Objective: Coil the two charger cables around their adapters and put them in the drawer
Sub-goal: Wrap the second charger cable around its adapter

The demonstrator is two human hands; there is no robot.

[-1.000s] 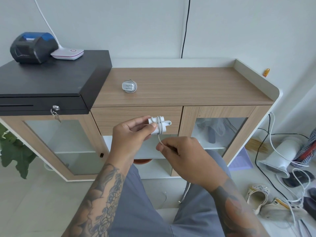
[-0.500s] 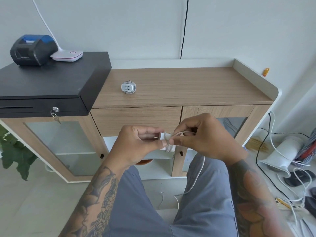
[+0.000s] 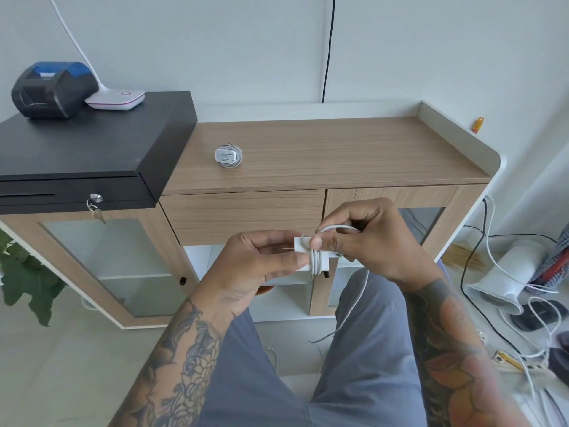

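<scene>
Two chargers were in play: one finished bundle sat on the bench, parked above the closed drawer. The left hand pinched the second adapter at its end, leaving the body free for winding. The right hand pinched the white cable against the turns, likely to keep tension; a loose tail hung toward the lap.
</scene>
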